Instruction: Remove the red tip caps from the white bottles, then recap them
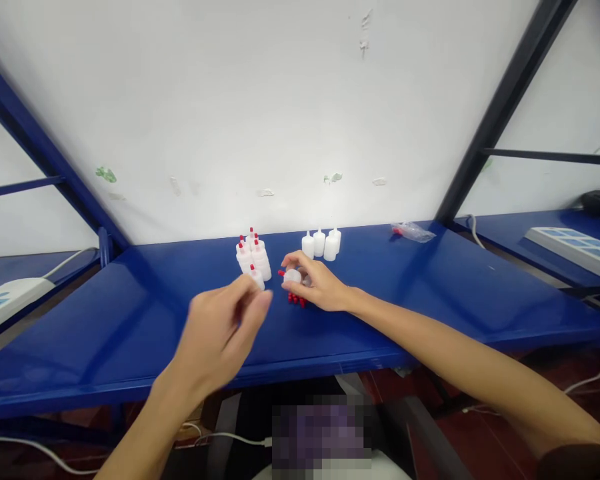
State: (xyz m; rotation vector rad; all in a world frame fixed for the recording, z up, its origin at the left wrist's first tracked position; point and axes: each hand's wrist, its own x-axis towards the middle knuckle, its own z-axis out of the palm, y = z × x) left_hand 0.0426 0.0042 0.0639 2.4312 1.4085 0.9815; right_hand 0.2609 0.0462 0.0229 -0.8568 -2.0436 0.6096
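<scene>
My right hand (320, 283) is closed round a white bottle (293, 276) with a red tip, tilted so the tip points left. Just below it on the blue table lie several small red caps (296, 299). My left hand (225, 327) is raised nearer to me, thumb and fingers bent with a gap between them; nothing shows in it. Beyond its fingers stands a red-tipped white bottle (258, 279), at the front of a group of red-tipped bottles (253, 257). Several white bottles without red tips (330, 248) stand upright behind my right hand.
A clear plastic bag (414, 232) with something red inside lies at the table's back right. The blue table (145, 300) meets a white wall. Metal posts rise at both sides. White panels with blue squares (580, 248) lie on the neighbouring surfaces.
</scene>
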